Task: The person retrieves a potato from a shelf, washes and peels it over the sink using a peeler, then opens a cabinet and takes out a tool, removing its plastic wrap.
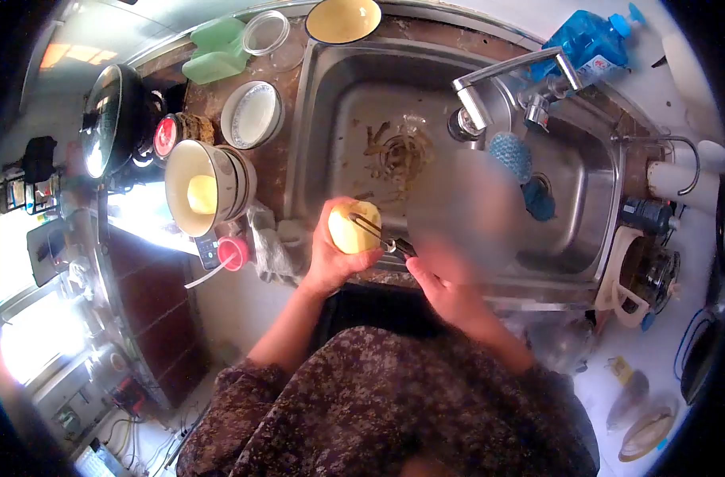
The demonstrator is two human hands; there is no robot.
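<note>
My left hand (pixel 335 258) is closed around a peeled, pale yellow potato (pixel 349 236) at the near edge of the sink. In my right hand (pixel 450 290) is a vegetable peeler (pixel 402 248) with a black handle, its metal blade lying against the potato's upper face. A grey blur hides part of the area above my right hand. Brown peelings (pixel 394 155) lie around the drain of the left sink basin (pixel 318 119). Another pale yellow piece (pixel 202 194) rests in a cream bowl (pixel 179 171) to the left.
Left of the sink stand white bowls (pixel 251 115), a red-lidded jar (pixel 167 135) and a pink cup (pixel 233 253). A grey cloth (pixel 275 246) hangs at the counter edge. The faucet (pixel 474 103) reaches over the basins. Behind it stands a blue jug (pixel 589 44).
</note>
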